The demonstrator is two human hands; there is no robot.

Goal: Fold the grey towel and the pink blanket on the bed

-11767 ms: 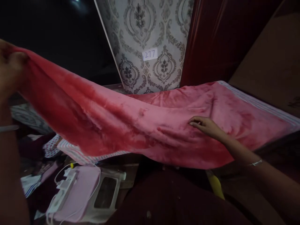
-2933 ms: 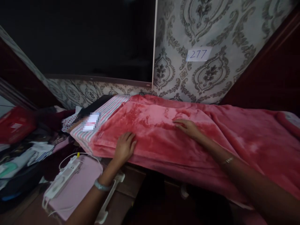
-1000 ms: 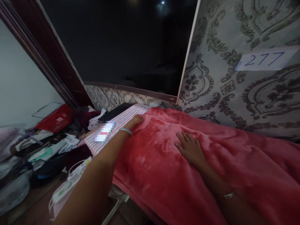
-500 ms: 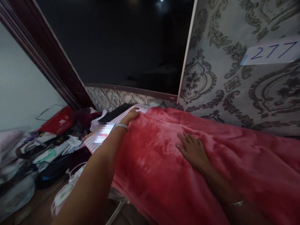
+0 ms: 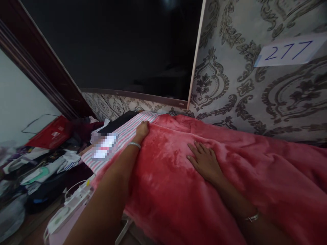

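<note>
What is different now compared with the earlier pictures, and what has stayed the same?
The pink blanket, first held up by the left hand, was lowered and now lies spread out. The left hand then moved from its near edge to the far left edge, beside the striped cloth. The right hand stayed flat on the blanket.

Blanket [image 5: 230, 177] reads pinkish red, blotched darker red in patches. Beneath it, a sheet [image 5: 127, 131] in thin pink, white and grey stripes. Wallpaper [image 5: 230, 85]: pale grey with dark grey damask medallions. Screen [image 5: 122, 44] solid black, pale pink edge. Label [image 5: 288, 51] white, blue "277". Basket [image 5: 51, 136] red. Bangle [image 5: 134, 145] silvery.
</note>
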